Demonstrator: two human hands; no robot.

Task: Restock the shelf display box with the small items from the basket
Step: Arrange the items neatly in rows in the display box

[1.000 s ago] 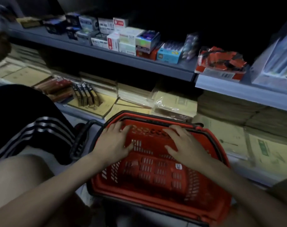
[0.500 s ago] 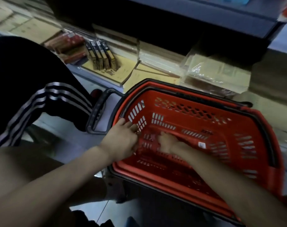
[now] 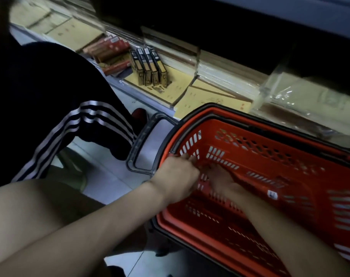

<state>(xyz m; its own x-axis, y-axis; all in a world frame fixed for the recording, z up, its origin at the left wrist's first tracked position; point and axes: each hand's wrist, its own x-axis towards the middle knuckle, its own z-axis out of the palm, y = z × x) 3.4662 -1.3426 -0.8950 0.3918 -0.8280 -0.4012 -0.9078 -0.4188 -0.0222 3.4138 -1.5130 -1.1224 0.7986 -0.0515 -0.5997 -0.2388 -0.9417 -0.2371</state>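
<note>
Shelf (image 3: pixel 128 90) behind | basket (image 3: pixel 280 162) | left hand (image 3: pixel 178 174), right hand (image 3: pixel 222 180) fingers inside, blurred

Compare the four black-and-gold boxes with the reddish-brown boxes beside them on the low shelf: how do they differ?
The black-and-gold boxes stand upright in a neat row; the reddish-brown boxes lie flat, piled askew. The black-and-gold boxes are darker than the reddish-brown boxes. Both sit on the low shelf.
</note>
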